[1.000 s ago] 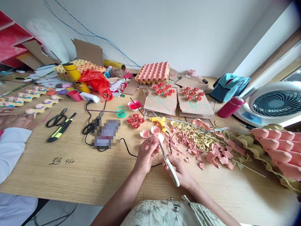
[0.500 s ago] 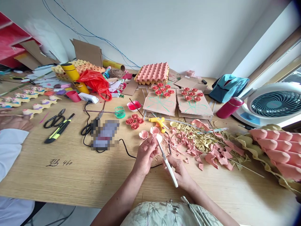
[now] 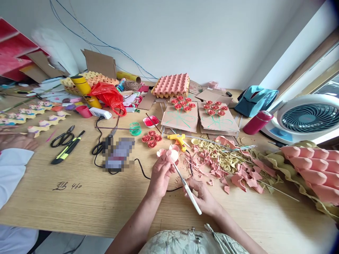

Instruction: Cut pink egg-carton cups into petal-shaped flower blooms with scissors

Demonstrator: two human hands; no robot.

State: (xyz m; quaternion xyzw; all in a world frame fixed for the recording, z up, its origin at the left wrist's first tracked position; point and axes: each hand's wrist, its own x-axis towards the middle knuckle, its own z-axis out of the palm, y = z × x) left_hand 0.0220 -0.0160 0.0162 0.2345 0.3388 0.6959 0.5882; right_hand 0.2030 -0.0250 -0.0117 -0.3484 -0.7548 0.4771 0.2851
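Observation:
Between the fingertips of my left hand (image 3: 162, 173) is a pink egg-carton cup (image 3: 172, 155). My right hand (image 3: 202, 195) grips a pair of white-handled scissors (image 3: 191, 197), whose blades point up and left and meet the cup's lower edge. Whether the blades are parted I cannot tell. Just behind the left fingers, more pink cups (image 3: 161, 152) sit on the table, partly hidden. Beyond them lies a group of several red paper roses (image 3: 152, 138). A yellow glue gun (image 3: 178, 140) rests close behind the held cup.
Pink and yellow carton scraps (image 3: 225, 158) spread to the right, beside stacked egg trays (image 3: 309, 165). Cardboard panels (image 3: 180, 118) with red roses stand behind. A black cord (image 3: 143, 171) crosses the table near my left hand. At the far left are a co-worker's hand (image 3: 18, 141), black scissors (image 3: 62, 137) and a cutter knife (image 3: 67, 148).
The pink cup has turned in my left hand and shows more of its rounded side. Both hands stay in nearly the same place, with the scissors still at the cup.

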